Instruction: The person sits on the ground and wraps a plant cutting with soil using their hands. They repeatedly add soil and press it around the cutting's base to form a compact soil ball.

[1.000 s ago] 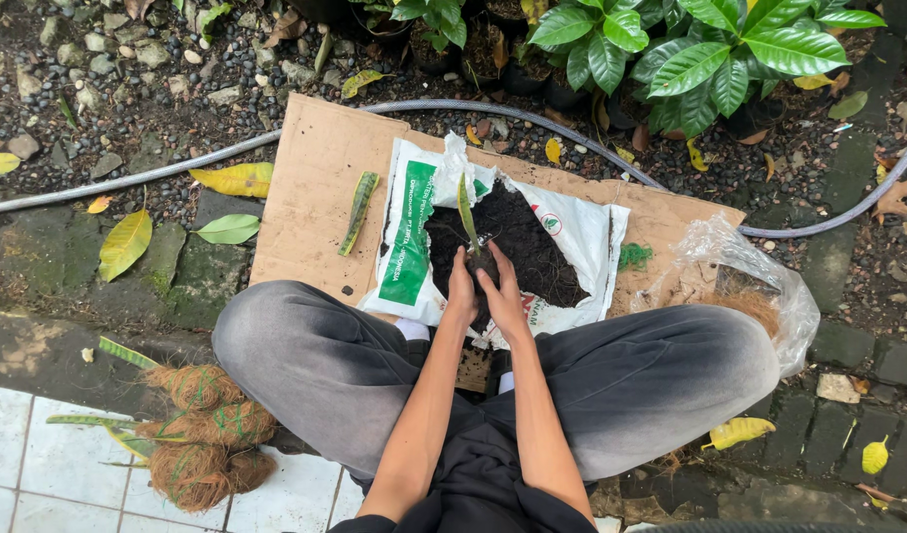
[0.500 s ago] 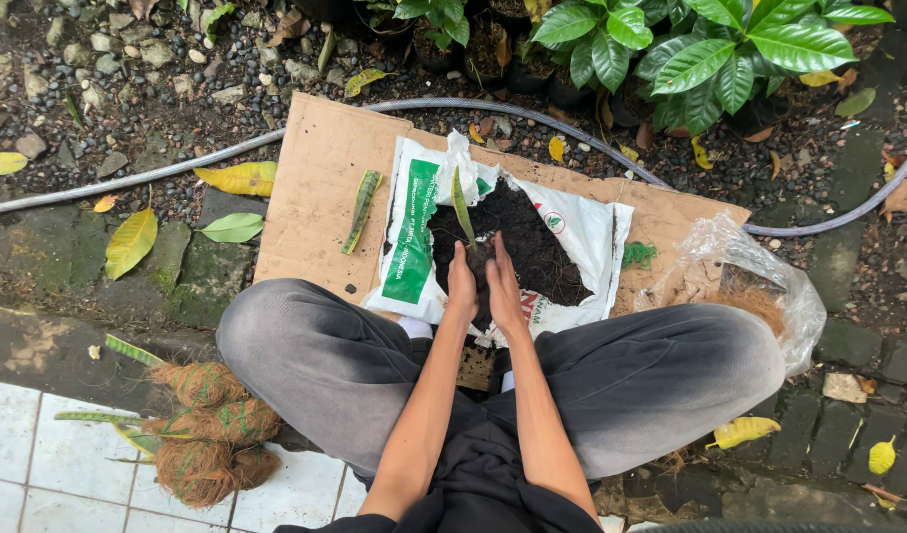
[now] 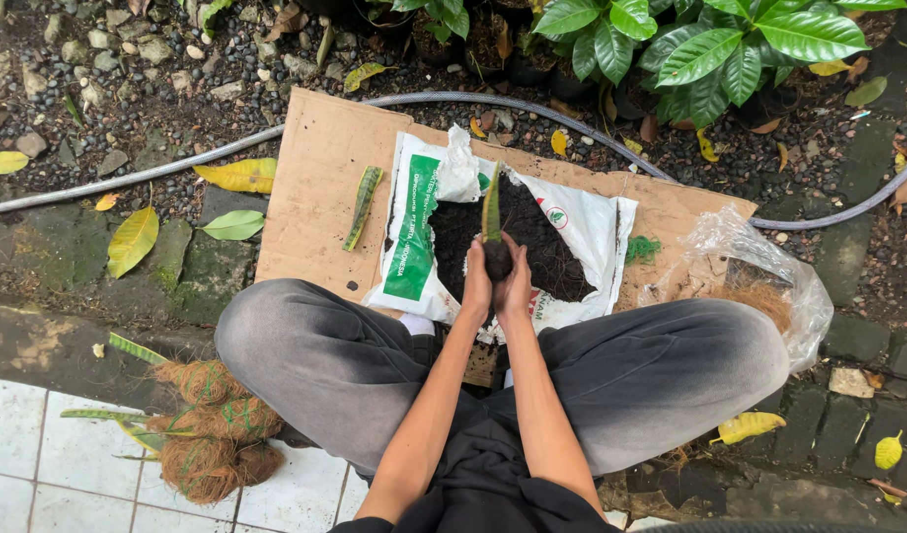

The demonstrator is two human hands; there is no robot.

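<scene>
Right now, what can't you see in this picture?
- Head view: the bottom of the leaf cutting is hidden in the soil ball cupped by the left hand and right hand.
- What's inside the clear plastic bag is blurred by crinkles.
- The hose runs off both edges.

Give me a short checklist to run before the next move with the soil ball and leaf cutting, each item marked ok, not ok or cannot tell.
1. Both hands on the soil ball: ok; left hand and right hand cup it from either side.
2. Leaf cutting upright in the ball: ok; it stands up from between the hands.
3. Ball held over the loose soil on the white bag: ok.
4. Ball firmly packed: cannot tell; the hands cover most of it.
5. Spare cutting within reach on the cardboard: ok.
6. Fibre-wrapped balls kept apart from the work: ok; they lie on the tiles beside the person's left knee.
</scene>
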